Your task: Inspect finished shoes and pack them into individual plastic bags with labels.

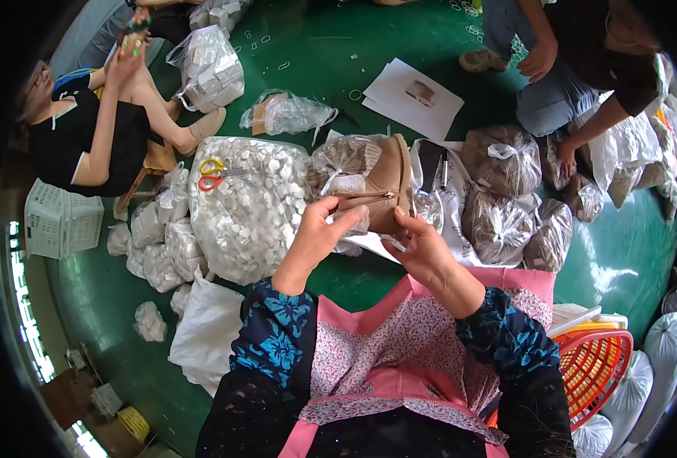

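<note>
A tan ankle boot (389, 177) with a side zipper is held up in front of me, sole edge to the right. My left hand (315, 233) is closed on its left part, thumb and fingers at the shaft end. My right hand (434, 258) pinches the boot's near edge, below the zipper. A bit of clear plastic shows by the right fingers. Behind the boot lies a clear bag (346, 156) with brown ribbed contents. Left of it, scissors (214, 175) with yellow and red handles rest on a large clear bag (239, 229) of small white pieces.
Knotted clear bags (506, 217) of brown items stand to the right. Printed sheets (415, 98) lie on the green floor beyond. A red basket (599, 374) is near my right side, a white crate (62, 219) far left. Two other people sit at left and upper right.
</note>
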A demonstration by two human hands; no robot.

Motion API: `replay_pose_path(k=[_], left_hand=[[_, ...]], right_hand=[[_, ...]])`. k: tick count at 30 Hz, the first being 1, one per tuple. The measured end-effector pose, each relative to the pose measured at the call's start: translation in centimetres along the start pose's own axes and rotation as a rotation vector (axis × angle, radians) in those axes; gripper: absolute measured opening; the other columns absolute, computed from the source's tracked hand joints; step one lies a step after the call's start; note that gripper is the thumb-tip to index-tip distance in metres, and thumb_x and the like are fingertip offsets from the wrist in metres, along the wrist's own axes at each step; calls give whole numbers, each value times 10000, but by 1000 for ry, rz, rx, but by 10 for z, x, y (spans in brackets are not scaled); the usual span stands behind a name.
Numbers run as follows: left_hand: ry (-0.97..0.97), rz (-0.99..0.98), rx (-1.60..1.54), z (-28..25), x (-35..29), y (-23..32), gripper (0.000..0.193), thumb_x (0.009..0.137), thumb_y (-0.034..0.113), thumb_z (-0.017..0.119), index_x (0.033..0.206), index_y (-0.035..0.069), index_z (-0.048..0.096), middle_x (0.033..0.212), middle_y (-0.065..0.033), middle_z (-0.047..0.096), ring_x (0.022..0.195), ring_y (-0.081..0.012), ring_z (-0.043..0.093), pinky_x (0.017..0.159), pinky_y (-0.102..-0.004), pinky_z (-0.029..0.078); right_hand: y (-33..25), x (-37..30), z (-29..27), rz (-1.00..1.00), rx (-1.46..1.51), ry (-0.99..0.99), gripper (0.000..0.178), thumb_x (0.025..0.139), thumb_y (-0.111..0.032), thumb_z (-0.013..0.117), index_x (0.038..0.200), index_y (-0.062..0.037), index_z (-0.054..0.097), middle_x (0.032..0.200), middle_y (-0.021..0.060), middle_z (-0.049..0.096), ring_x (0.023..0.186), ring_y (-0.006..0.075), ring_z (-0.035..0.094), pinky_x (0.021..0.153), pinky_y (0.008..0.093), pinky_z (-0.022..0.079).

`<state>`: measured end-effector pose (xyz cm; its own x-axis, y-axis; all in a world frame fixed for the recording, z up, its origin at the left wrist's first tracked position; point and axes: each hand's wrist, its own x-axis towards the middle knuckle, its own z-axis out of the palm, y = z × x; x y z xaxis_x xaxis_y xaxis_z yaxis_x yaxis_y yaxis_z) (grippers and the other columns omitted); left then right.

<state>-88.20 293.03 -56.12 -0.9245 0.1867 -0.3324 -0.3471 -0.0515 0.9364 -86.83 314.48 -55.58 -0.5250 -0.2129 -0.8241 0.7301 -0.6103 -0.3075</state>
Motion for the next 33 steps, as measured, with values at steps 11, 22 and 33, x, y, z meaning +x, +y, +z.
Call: replay_pose_path(k=[11, 22, 33], left_hand=[[135, -34, -316, -5, 7, -3, 378, 1079, 305, 550, 1167, -33, 694, 1128, -74, 721, 1007, -131, 664, 917, -281, 504], [114, -55, -302, 4, 1, 12, 304, 1022, 229, 657, 1188, -23, 692, 1108, -65, 727, 983, -116, 677, 878, -267, 525], [48, -97, -255, -8, 0, 2, 279, 949, 106, 682, 1197, -22, 685, 1106, -66, 729, 987, -131, 677, 897, -284, 523]], right_hand=[[-11, -11, 11, -31, -52, -101, 427, 952, -123, 723, 1304, -224, 504, 1265, -75, 605, 1233, 119, 535, 1111, 495, 400], [-10, -10, 9, -13, -14, -72, 480, 944, -83, 716, 1323, -199, 445, 1222, -54, 633, 1206, 124, 562, 1094, 503, 432], [-7, -14, 12, -60, -82, -85, 442, 944, -90, 719, 1306, -187, 484, 1264, -29, 616, 1230, 150, 556, 1092, 482, 402]])
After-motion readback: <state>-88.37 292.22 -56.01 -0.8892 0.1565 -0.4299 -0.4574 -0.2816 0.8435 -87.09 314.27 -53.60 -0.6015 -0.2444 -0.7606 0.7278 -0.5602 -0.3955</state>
